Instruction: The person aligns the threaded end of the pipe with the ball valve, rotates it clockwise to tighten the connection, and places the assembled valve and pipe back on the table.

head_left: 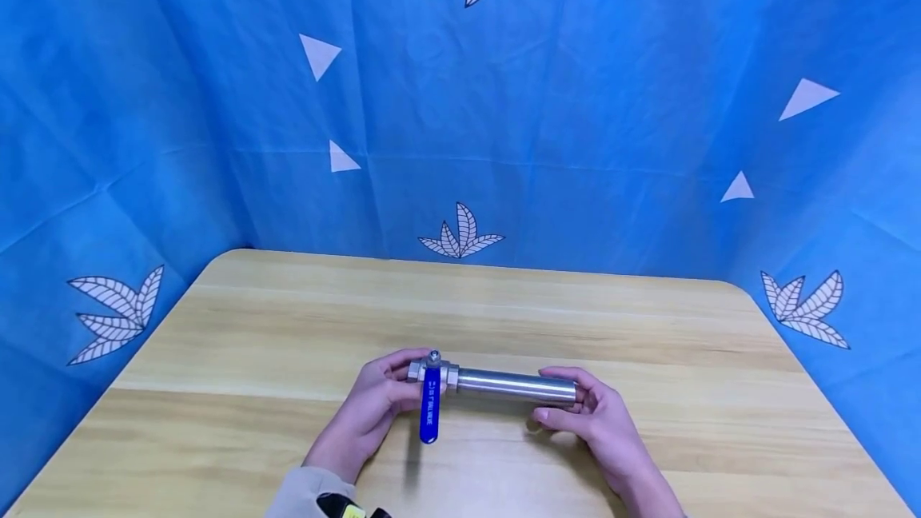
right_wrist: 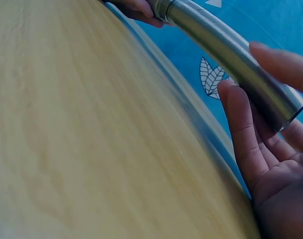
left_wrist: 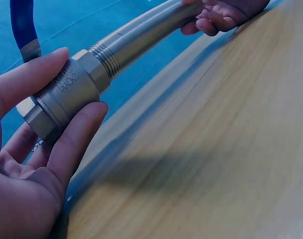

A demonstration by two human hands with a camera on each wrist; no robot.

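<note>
My left hand (head_left: 368,414) grips a metal ball valve (left_wrist: 67,94) by its body, digits on opposite sides. The valve's blue lever handle (head_left: 429,414) points toward me. A shiny steel pipe (head_left: 504,384) extends rightward from the valve; ridges of its thread (left_wrist: 105,59) show beside the hex end. Around the pipe's free end, my right hand (head_left: 603,424) is loosely spread: its thumb stands apart from the pipe on the near side, while the other fingers (right_wrist: 241,129) lie along the far side and underneath. Valve and pipe are held above the table.
A light wood table (head_left: 288,302) with rounded far corners lies beneath the hands. Blue cloth (head_left: 460,102) printed with white leaves and triangles hangs behind it and on both sides. A dark device (head_left: 341,504) sits at the left sleeve.
</note>
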